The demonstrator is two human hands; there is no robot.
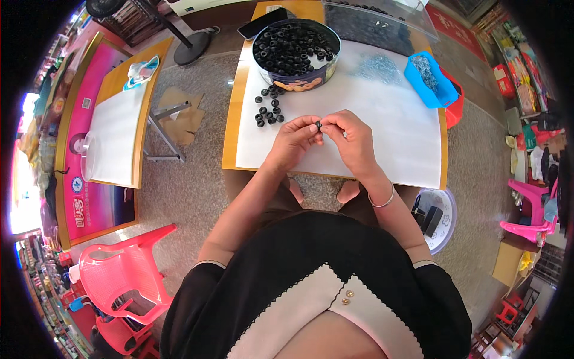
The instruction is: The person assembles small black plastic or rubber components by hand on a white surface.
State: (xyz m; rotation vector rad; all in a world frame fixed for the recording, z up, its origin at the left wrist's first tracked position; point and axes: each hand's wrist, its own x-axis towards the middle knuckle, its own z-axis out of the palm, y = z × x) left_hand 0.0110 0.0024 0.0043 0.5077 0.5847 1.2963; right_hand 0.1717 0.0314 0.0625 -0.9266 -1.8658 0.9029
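Note:
My left hand pinches a small black ring-shaped part between thumb and fingers above the white-covered table. On its other side my right hand has thumb and forefinger closed at the same part; whether they also hold something tiny is too small to tell. Left of my hands lies a loose group of black ring-shaped parts. Behind them stands a round tin filled with more such black parts. A scatter of small clear or silvery pieces lies at the back right.
A blue basket with silvery pieces sits at the right edge over a red one. A clear box of black parts and a phone are at the back. A pink chair stands lower left, a round basin lower right.

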